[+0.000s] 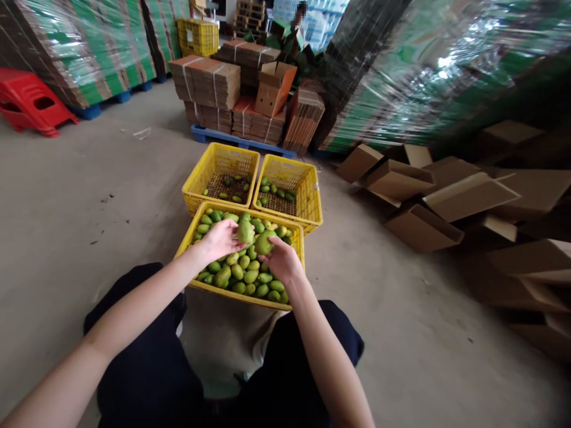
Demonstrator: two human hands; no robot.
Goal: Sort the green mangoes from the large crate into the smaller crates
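My left hand (219, 239) is closed around a pale green, somewhat pear-shaped fruit (245, 232). Close beside it, my right hand (284, 260) grips a rounder green fruit (264, 242), thumb on its near side. Both hands are above a yellow plastic crate (241, 300) between my knees, filled with many green and yellowish oval fruits (250, 276). Their exact kind is not certain, though they look like small mangoes. My hands and forearms hide part of the pile.
Beyond the full crate stand two yellow crates, the left one (191, 191) and the right one (316, 205), each with several fruits at the bottom. Bundled flat cardboard (207, 80) lies on a blue pallet (243, 142). Open cartons (428, 223) crowd the right; a red stool (38, 98) is at left.
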